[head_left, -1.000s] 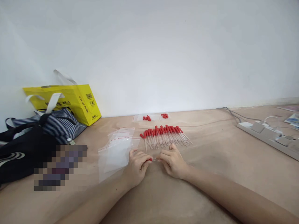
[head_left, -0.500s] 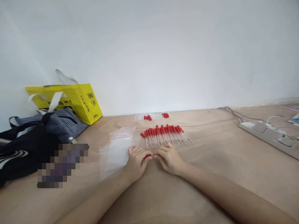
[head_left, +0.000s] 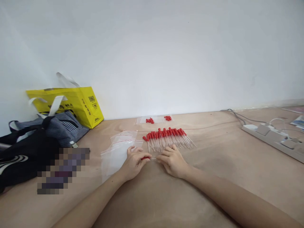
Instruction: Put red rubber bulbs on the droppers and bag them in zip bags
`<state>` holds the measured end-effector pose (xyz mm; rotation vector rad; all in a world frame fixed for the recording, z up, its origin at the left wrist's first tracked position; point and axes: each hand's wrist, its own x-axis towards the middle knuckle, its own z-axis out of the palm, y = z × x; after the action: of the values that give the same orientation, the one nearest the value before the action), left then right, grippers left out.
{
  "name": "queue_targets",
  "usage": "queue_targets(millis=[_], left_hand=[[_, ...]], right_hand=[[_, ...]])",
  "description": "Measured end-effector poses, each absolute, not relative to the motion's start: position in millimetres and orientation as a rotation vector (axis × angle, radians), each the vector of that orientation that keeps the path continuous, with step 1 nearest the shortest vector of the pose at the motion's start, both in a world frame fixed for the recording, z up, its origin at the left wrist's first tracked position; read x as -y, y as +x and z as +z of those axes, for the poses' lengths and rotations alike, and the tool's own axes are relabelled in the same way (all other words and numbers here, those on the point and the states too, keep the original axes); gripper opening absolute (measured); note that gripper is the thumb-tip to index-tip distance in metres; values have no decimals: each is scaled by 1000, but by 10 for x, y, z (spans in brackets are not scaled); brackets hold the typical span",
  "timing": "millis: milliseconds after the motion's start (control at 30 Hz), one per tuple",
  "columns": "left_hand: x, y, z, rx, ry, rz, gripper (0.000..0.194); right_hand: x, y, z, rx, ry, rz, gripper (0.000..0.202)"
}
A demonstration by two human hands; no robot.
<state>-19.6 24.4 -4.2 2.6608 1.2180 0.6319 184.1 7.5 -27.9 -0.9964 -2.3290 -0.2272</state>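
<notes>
On the tabletop (head_left: 220, 155), well off its back edge, your left hand (head_left: 133, 164) pinches a red bulb (head_left: 145, 158), your right hand (head_left: 175, 162) a tube (head_left: 153, 159), apparently joining them: keep both aligned.

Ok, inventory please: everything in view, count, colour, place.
Held dropper: one, red and clear, front centre
Droppers: many, red and clear, row beyond it
Clear bags: several, clear, left of droppers
Red bulbs: two clusters, red, far middle
Yellow bag: one, yellow, far left
Striped bag: one, dark and white, before yellow bag
Black bag: one, black, left edge
Pixelated patch: one, purplish, beside black bag
Power strip: one, white, right side
Cables: several, grey and white, by strip
Papers: at least two, pastel, right edge
Table: one, brown, beneath
Wall: one, white, behind
Left hand: one, on red end
Right hand: one, on clear end
</notes>
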Motion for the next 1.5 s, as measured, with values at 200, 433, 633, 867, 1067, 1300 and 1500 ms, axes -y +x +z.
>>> queue_targets(millis=[200,433,633,867,1067,1300,1500], left_hand=[[-326,-428,11,-1798,2533,618,45],[-314,-527,10,-1966,2471,160,65],[-290,-497,-100,-1891,2424,4,64],[-324,-486,-66,-2019,2325,81,53],[-424,-628,6,-2364,2137,290,60],[-590,-877,64,-2392,2041,327,60],[-704,-1057,39,-2302,2089,513,44]], right_hand=[[-371,1712,-171,1871,-1549,-81,15],[-742,1469,-156,1730,-1848,-138,15],[-797,1414,-223,1764,-1833,-156,16],[-655,1487,-207,1824,-1726,-175,15],[-216,1797,-287,2038,-1349,-245,11],[81,2247,-358,2055,-1291,-157,10],[42,2283,-372,2020,-1258,-102,11]])
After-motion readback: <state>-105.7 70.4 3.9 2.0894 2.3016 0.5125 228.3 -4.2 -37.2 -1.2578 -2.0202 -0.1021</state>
